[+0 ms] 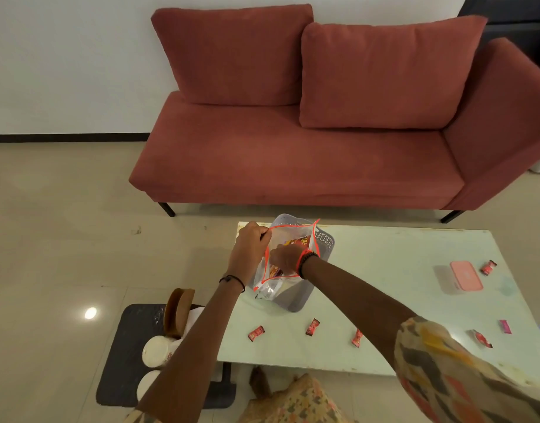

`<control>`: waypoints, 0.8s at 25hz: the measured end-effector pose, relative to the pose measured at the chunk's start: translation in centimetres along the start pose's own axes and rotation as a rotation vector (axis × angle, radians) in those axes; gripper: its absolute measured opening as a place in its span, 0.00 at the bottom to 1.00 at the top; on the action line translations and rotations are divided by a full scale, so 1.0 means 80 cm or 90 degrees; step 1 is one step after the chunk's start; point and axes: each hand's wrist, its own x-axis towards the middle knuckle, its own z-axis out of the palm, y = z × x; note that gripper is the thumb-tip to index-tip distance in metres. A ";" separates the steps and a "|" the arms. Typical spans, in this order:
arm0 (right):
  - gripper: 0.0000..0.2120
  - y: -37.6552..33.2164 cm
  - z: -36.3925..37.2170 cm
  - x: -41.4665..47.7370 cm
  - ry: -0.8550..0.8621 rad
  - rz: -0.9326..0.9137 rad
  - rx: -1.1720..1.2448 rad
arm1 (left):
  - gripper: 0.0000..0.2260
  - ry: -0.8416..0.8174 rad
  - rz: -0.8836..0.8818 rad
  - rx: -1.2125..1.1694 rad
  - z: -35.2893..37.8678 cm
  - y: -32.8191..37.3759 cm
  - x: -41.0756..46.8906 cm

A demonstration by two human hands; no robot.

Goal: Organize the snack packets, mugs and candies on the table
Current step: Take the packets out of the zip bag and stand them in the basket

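Observation:
A clear zip bag with a red rim stands open inside a grey plastic basket on the pale green table. My left hand grips the bag's rim at its far left corner. My right hand reaches down into the bag's mouth among red and yellow snack packets; what its fingers hold is hidden. Red-wrapped candies lie loose on the table: one candy near the front left, another beside it, a third by my right forearm.
A pink-lidded clear box sits at the table's right, with more candies and a pink candy near it. On a dark floor mat to the left are white mugs and a brown paper bag. A red sofa stands beyond the table.

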 end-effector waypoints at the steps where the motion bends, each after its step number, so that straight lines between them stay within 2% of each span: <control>1: 0.16 0.000 0.004 0.004 -0.016 -0.008 0.001 | 0.15 -0.002 0.001 -0.003 0.000 -0.002 0.000; 4: 0.16 0.003 0.014 0.011 -0.024 -0.030 -0.010 | 0.15 -0.008 0.001 -0.008 0.001 -0.009 0.002; 10: 0.15 0.014 0.013 0.027 0.062 0.012 0.060 | 0.18 -0.003 -0.010 -0.017 -0.010 -0.017 0.023; 15: 0.15 0.032 -0.035 0.036 0.087 0.074 0.259 | 0.21 -0.014 0.033 -0.004 -0.035 -0.027 0.052; 20: 0.13 0.070 -0.085 0.003 0.143 0.113 0.403 | 0.21 -0.045 0.068 -0.007 -0.073 -0.048 0.093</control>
